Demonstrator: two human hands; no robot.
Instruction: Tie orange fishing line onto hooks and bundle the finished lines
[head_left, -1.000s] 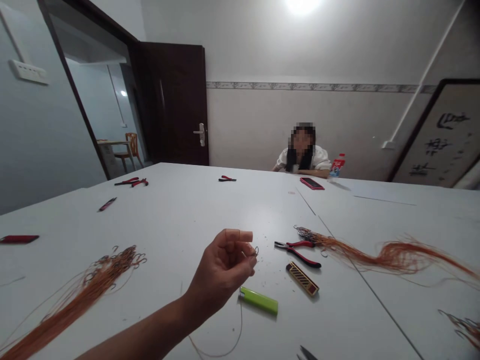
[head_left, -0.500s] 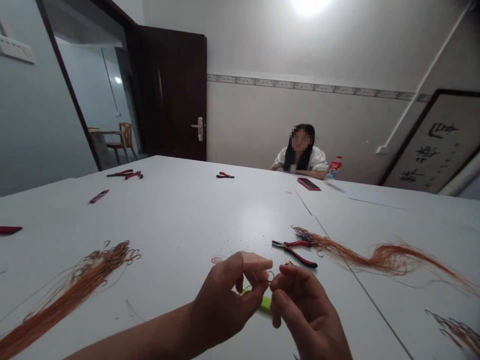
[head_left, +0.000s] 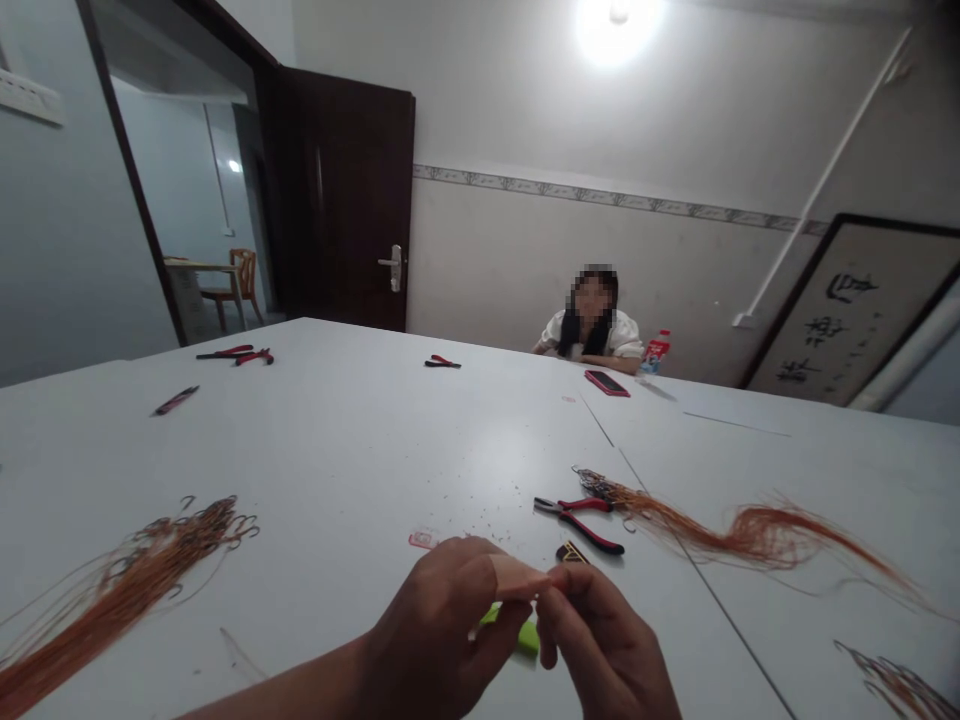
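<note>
My left hand (head_left: 457, 610) is closed in a pinch on a small fish hook, which the fingers now hide. Tan tape wraps its index finger. Thumb and index finger of my right hand (head_left: 604, 635) press together at the same spot, against the left fingertips, where the hook is. Beneath the hands lies a bright green object (head_left: 526, 638), partly covered. Just beyond them are red-and-black pliers (head_left: 581, 522) with open handles and a black-and-gold item (head_left: 573, 552). A bundle of hooks on orange line (head_left: 187, 540) lies to the left, another bundle (head_left: 675, 515) to the right.
More hooks (head_left: 892, 675) lie at the lower right. Farther off are small pliers (head_left: 442, 363), more pliers (head_left: 253, 357), a pinkish slim tool (head_left: 176, 400), a phone (head_left: 607, 383) and a bottle (head_left: 654, 354). A person (head_left: 592, 325) sits across the white table (head_left: 337, 430).
My right fingertips have closed in against the left ones, covering the hook that showed between the hands. The view has tilted slightly upward and shifted to the right.
</note>
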